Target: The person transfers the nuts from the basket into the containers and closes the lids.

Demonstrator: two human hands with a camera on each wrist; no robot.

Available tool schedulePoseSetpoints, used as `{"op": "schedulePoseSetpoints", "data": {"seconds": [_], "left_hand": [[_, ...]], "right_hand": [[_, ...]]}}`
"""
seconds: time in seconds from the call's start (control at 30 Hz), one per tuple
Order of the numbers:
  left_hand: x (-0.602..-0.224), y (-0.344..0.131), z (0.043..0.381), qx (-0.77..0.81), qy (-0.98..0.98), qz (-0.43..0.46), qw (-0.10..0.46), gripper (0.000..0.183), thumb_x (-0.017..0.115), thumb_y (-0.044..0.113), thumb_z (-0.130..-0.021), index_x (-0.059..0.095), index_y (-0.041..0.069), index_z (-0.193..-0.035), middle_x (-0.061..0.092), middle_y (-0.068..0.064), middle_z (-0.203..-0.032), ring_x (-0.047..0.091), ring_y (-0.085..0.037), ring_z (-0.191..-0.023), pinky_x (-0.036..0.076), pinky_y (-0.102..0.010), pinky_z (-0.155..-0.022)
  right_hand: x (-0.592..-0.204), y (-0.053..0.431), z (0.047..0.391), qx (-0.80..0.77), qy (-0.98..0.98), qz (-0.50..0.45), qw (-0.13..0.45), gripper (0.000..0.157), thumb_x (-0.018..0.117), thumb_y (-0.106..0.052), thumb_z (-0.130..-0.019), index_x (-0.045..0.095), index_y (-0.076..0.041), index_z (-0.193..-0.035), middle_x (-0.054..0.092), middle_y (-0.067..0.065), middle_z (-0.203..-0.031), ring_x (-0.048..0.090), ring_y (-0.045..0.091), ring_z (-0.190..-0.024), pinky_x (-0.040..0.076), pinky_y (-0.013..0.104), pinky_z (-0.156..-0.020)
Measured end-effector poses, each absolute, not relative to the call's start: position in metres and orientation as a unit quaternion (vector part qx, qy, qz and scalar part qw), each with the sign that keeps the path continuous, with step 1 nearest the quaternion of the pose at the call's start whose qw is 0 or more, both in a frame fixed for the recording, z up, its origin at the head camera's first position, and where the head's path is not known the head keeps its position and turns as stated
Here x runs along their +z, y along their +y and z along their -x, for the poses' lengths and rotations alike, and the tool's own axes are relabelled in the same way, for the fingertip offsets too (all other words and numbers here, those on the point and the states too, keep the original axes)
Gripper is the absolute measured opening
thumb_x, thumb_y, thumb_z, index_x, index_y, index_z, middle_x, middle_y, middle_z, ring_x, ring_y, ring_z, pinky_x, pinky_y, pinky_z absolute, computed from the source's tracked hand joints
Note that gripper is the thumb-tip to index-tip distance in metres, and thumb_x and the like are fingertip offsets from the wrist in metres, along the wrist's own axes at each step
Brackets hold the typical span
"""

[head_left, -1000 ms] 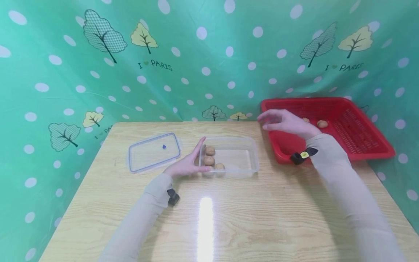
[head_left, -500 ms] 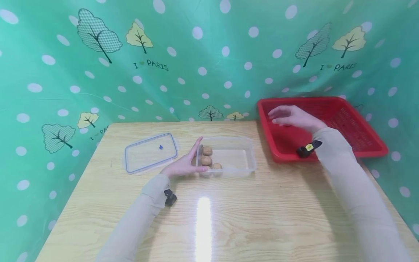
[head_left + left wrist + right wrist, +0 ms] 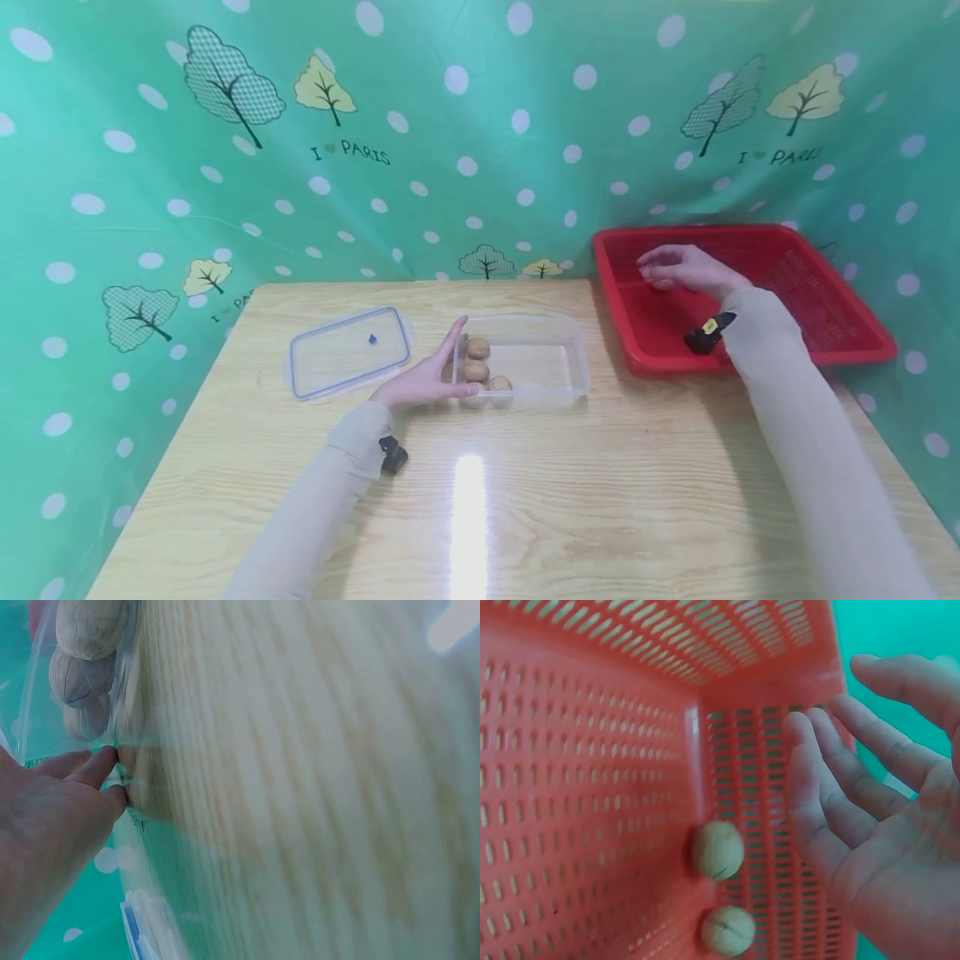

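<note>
My left hand [image 3: 420, 379] grips the left end of a clear plastic food container [image 3: 532, 400], thumb along the front wall. Several walnuts [image 3: 476, 371] are gathered at that end inside it; the left wrist view shows walnuts [image 3: 79, 675] through the clear wall above my fingertips. At the right, my right hand [image 3: 686, 268] is inside the red basket [image 3: 637, 362], its fingers loosely bent and nothing between them. In the right wrist view two walnuts [image 3: 718, 850] lie on the basket's slotted bottom, beside the palm. The hand and forearm hide them in the head view.
A clear lid [image 3: 348, 354] with a blue seal lies on the wooden table [image 3: 570, 500], left of the container. A small blue piece [image 3: 372, 339] shows on it. Behind the table hangs a green dotted cloth [image 3: 420, 217].
My right hand has moved right, from over the basket's left rim to inside the basket, covering the walnuts there in the head view. The left hand and container stay in place.
</note>
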State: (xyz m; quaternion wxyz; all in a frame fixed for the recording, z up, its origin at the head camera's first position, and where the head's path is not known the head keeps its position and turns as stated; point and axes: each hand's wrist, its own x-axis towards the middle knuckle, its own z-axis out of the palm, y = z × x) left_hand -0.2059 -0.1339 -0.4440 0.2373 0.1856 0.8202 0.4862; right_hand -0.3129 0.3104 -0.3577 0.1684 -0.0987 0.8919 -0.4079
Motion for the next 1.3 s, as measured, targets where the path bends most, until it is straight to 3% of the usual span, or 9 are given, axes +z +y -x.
{"op": "schedulePoseSetpoints", "data": {"seconds": [0.1,0.2,0.27,0.33,0.57,0.9,0.93,1.07,1.3], "left_hand": [[-0.446,-0.133,0.207,0.480,0.825,-0.194,0.227,0.107,0.073,0.036,-0.072,-0.014,0.056,-0.131,-0.007,0.003,-0.147,0.041,-0.018,-0.050,0.046,-0.039,-0.052],[-0.448,-0.133,0.207,0.469,0.832,-0.207,0.213,0.107,0.072,0.035,-0.073,-0.014,0.054,-0.132,-0.008,0.005,-0.147,0.052,-0.027,-0.091,0.043,-0.046,-0.082],[-0.447,-0.132,0.206,0.466,0.833,-0.215,0.207,0.106,0.072,0.033,-0.075,-0.015,0.051,-0.133,-0.008,0.005,-0.147,0.034,-0.031,-0.121,0.029,-0.049,-0.097],[-0.442,-0.131,0.203,0.469,0.830,-0.222,0.205,0.105,0.071,0.030,-0.076,-0.015,0.048,-0.135,-0.009,0.005,-0.147,0.014,-0.031,-0.130,0.017,-0.050,-0.102],[-0.420,-0.128,0.193,0.481,0.817,-0.234,0.215,0.105,0.069,0.021,-0.079,-0.016,0.036,-0.139,-0.008,-0.008,-0.148,0.013,-0.037,-0.129,0.015,-0.052,-0.102],[-0.448,-0.131,0.205,0.475,0.826,-0.221,0.207,0.106,0.072,0.036,-0.074,-0.015,0.049,-0.134,-0.003,-0.004,-0.148,0.021,-0.036,-0.127,0.021,-0.051,-0.100],[-0.449,-0.131,0.206,0.475,0.826,-0.217,0.210,0.107,0.072,0.037,-0.073,-0.015,0.050,-0.134,-0.003,-0.002,-0.148,0.032,-0.037,-0.122,0.028,-0.051,-0.097],[-0.447,-0.132,0.207,0.470,0.833,-0.205,0.210,0.107,0.073,0.038,-0.071,-0.014,0.052,-0.133,-0.006,0.004,-0.147,0.041,-0.032,-0.113,0.036,-0.046,-0.090],[-0.444,-0.134,0.207,0.467,0.835,-0.200,0.209,0.107,0.073,0.034,-0.073,-0.014,0.053,-0.133,-0.002,-0.001,-0.148,0.028,-0.032,-0.125,0.026,-0.047,-0.099]], "right_hand": [[-0.365,0.317,0.313,-0.425,0.884,0.095,0.170,0.057,0.068,-0.026,-0.079,0.044,-0.005,-0.127,0.050,0.019,-0.120,0.050,0.037,-0.106,0.040,0.049,-0.089],[-0.372,0.325,0.314,-0.444,0.876,0.085,0.169,0.056,0.065,-0.023,-0.082,0.042,-0.002,-0.128,0.048,0.022,-0.121,0.050,0.037,-0.107,0.039,0.048,-0.090],[-0.377,0.329,0.315,-0.453,0.873,0.073,0.164,0.056,0.066,-0.022,-0.081,0.042,-0.001,-0.127,0.050,0.023,-0.120,0.050,0.036,-0.107,0.039,0.048,-0.090],[-0.380,0.333,0.316,-0.460,0.872,0.060,0.156,0.056,0.066,-0.022,-0.081,0.043,-0.001,-0.127,0.052,0.022,-0.118,0.051,0.035,-0.106,0.038,0.048,-0.091],[-0.383,0.341,0.319,-0.468,0.871,0.039,0.145,0.058,0.065,-0.022,-0.082,0.039,0.001,-0.128,0.049,0.023,-0.119,0.047,0.037,-0.108,0.038,0.049,-0.091],[-0.386,0.347,0.321,-0.462,0.874,0.014,0.151,0.053,0.058,-0.020,-0.087,0.036,0.003,-0.130,0.043,0.020,-0.122,0.047,0.032,-0.106,0.041,0.042,-0.090],[-0.387,0.346,0.323,-0.461,0.874,0.015,0.152,0.052,0.057,-0.020,-0.088,0.037,0.004,-0.129,0.042,0.021,-0.122,0.047,0.032,-0.106,0.041,0.041,-0.090],[-0.391,0.346,0.329,-0.452,0.879,0.011,0.154,0.054,0.056,-0.025,-0.089,0.036,0.004,-0.131,0.039,0.021,-0.125,0.044,0.031,-0.104,0.041,0.041,-0.090],[-0.401,0.346,0.336,-0.424,0.887,0.034,0.179,0.061,0.058,-0.025,-0.087,0.032,0.008,-0.132,0.043,0.019,-0.121,0.047,0.026,-0.099,0.042,0.043,-0.087]]}}
